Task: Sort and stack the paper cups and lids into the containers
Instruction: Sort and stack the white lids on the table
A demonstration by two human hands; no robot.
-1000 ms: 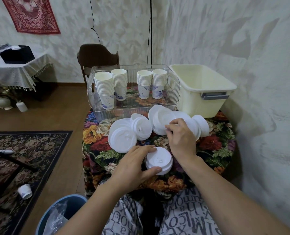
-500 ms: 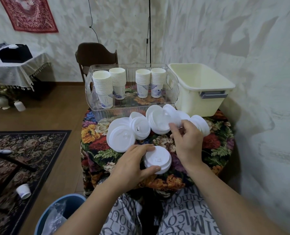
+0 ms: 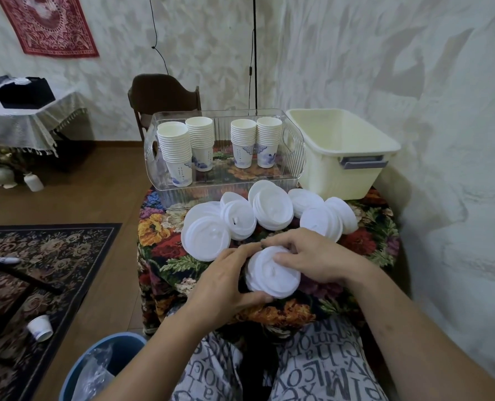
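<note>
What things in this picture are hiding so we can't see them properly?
- How many lids are in the held lid stack: head view, the left hand and right hand cover its edges.
- The cream bin's bottom: its own near wall hides it.
- The blue bucket: cut off by the bottom edge.
- Writing on the paper cup stacks: too small to read.

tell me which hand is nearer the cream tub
Right. The right hand lies on top of the lid stack, on the cream tub's side; the left hand grips the stack's far side, farther from the tub.
</note>
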